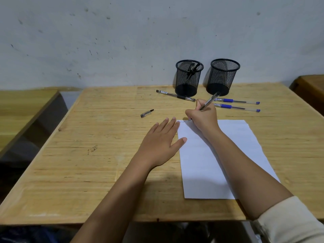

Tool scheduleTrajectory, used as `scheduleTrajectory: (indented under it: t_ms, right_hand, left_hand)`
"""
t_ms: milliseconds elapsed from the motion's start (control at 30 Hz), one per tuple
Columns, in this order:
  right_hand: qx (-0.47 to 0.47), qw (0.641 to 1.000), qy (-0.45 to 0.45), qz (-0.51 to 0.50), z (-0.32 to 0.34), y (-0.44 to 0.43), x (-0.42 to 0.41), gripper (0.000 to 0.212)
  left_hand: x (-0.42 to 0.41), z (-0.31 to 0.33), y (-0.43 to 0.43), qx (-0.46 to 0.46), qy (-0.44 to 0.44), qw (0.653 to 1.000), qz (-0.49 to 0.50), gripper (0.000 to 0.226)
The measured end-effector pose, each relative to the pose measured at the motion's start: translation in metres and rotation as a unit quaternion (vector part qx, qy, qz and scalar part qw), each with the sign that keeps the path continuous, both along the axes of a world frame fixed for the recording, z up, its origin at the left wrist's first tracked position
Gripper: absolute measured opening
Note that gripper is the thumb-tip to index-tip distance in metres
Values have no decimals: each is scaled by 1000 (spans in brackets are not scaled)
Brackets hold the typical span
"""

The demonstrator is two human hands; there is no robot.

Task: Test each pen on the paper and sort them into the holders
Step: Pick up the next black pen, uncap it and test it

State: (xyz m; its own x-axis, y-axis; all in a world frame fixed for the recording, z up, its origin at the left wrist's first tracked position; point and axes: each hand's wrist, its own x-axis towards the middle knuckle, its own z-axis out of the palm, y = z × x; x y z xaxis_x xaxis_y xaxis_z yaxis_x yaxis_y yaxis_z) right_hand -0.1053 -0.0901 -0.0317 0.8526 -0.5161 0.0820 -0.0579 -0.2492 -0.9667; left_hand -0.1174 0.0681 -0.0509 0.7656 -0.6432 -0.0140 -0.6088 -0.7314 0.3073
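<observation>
Head view: right hand (203,116) grips a pen (209,101) on the paper (219,163); left hand (157,142) rests flat. A cap (147,113) and loose pens (236,101) lie near the holders (188,79).

Tiny illegible scribble (181,121) on the paper (198,163); lower barrel of the pen (209,101) inside right hand (203,117)

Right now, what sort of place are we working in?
Likely a classroom or study room: a plain wooden desk against a scuffed wall, a similar desk alongside on the left, and two mesh pen holders with a sheet of paper.
</observation>
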Motion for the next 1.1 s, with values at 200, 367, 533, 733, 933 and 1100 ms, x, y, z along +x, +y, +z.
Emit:
scheduleTrajectory:
  t_ms: [200,367,533,733,933,1100]
  right_hand:
    - [11,1000,10,-7,1,0,0,36]
    - [7,1000,-5,-24,-1,-1,-1,29]
    - [151,986,-73,-19,3,-4,-9,31]
    - [176,982,-68,13,2,-6,-13,15]
    - [185,977,-99,36,3,-6,-12,11]
    - [183,976,-103,51,3,-6,-13,16]
  left_hand:
    - [-1,0,1,-9,1,1000,-1,62]
    - [-1,0,1,-15,1,1000,-3,62]
    - [0,-1,2,-26,3,1000,-1,62]
    - [-3,0,1,-30,1,1000,0,62]
    - [-2,0,1,-40,-4,999,1,62]
    - [1,-2,1,-47,-12,999,2,62]
